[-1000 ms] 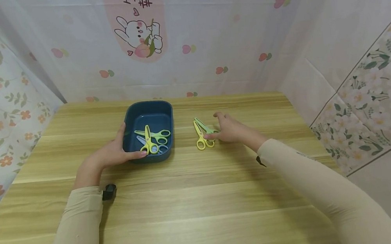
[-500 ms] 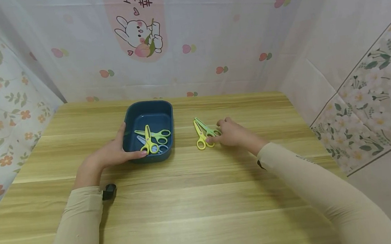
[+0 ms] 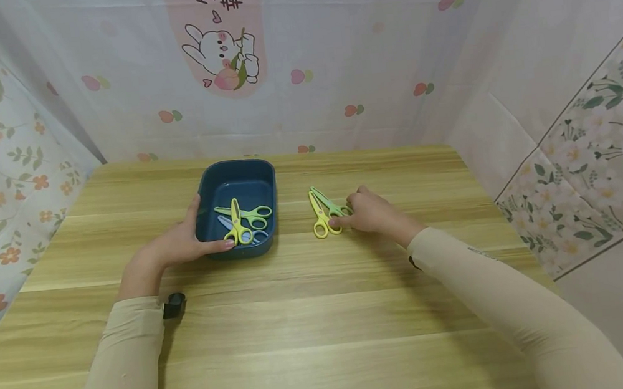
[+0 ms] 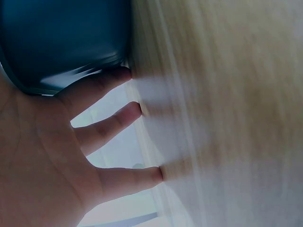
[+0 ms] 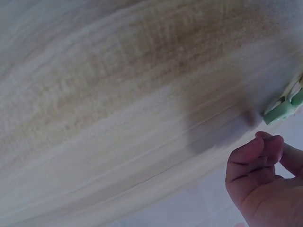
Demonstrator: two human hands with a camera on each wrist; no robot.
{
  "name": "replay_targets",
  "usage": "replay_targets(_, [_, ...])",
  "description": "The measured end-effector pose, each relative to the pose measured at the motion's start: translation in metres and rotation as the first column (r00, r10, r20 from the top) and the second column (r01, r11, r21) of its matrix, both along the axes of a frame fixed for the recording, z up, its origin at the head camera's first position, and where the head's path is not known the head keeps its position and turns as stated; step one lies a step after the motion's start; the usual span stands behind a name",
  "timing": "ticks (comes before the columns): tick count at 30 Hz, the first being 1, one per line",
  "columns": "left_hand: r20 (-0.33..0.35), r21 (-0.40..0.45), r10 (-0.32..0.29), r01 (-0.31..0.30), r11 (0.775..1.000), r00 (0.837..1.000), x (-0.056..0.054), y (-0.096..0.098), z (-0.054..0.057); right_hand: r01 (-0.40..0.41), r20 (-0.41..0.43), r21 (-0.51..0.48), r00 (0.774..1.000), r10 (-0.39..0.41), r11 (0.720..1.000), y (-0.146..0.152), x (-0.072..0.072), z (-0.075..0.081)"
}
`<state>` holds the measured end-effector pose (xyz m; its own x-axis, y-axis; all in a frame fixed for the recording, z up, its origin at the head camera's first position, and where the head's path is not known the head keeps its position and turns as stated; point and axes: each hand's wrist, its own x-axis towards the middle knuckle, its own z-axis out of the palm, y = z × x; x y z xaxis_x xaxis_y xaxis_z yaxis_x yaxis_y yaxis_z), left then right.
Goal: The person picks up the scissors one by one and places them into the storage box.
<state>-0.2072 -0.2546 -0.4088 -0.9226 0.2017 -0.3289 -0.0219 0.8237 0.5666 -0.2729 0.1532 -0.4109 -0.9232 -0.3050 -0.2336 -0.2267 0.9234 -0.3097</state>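
My left hand (image 3: 178, 242) rests against a dark blue box (image 3: 274, 192), thumb along its near rim and index finger at its left side. In the left wrist view, the other fingers (image 4: 111, 127) are straight and spread beside the box wall. Inside the box lie yellow scissors (image 3: 236, 213), green scissors (image 3: 248, 214) and blue scissors (image 3: 225, 222), overlapping. On the table, yellow scissors (image 3: 317, 209) and green scissors (image 3: 324, 199) lie together. My right hand (image 3: 375, 216) pinches the green pair's handle, its thumb tip overlapping the yellow handle. The right wrist view shows curled fingers beside the green handle (image 5: 279, 112).
The wooden table (image 3: 301, 321) ends at a printed curtain (image 3: 330, 42) behind it. Floral cloth (image 3: 9, 155) hangs on the left, and a floral panel (image 3: 609, 122) stands on the right. Bare wood runs between the box and the loose scissors.
My right hand's raised index finger has come down and its fingers have curled in at the green scissors' handle. The left hand, box and scissors stay in place.
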Motion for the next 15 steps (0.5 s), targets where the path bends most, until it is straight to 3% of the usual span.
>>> replay_targets(15, [-0.004, -0.015, -0.001, 0.001, 1.000, 1.000, -0.0009, -0.0011, -0.0007, 0.021, -0.009, 0.006, 1.000, -0.021, 1.000, -0.0019, -0.0033, -0.0078])
